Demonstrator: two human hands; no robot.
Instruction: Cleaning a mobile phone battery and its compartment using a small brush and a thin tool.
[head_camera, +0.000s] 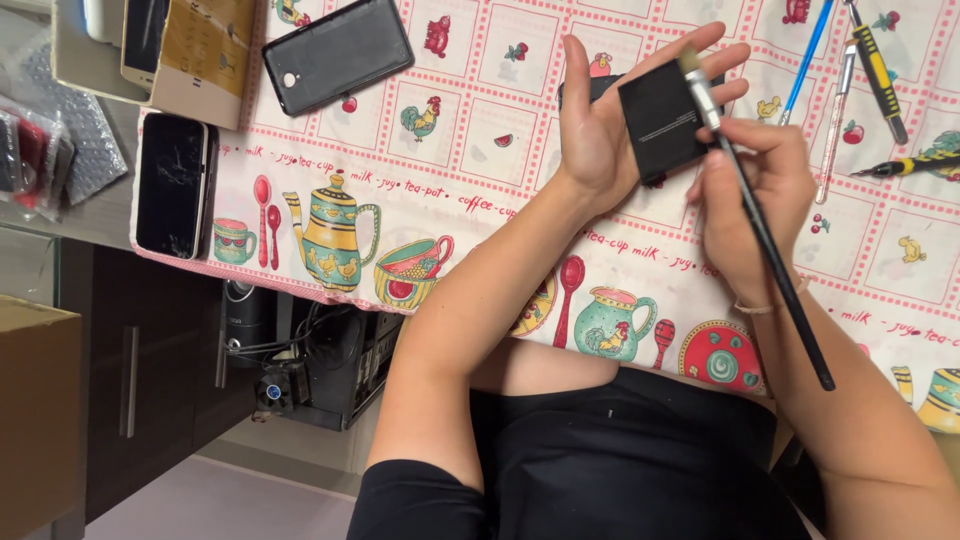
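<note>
Here, held up over the table:
Left hand: the left hand (600, 125) is open and flat, fingers spread, with a flat black block (662, 118) resting against the palm and fingers rather than clamped.
Right hand: the right hand (755, 200) is closed in a pen-like pinch on a thin black brush (765, 235), whose pale bristle end lies on the block's upper edge.
Block, where: above the patterned tablecloth (480, 200), between the two hands, touching both the left palm and the brush tip.
Handling, judged: the block looks small, stiff and light with smooth faces, so probably slippery; its edges seem the safest place to hold it. The brush looks light and rigid, best held near the bristle end.
Behind the block: a second dark edge shows by the left fingers; what it is cannot be told.
Nearby, right: a blue stick (808, 55), tweezers (838, 115) and a yellow-and-black screwdriver (878, 70) lie close to the right hand.
Nearby, left: a dark phone back (338, 52) and a phone with a cracked screen (175, 185) lie well apart.
In the way: nothing sits between hands and block.
</note>
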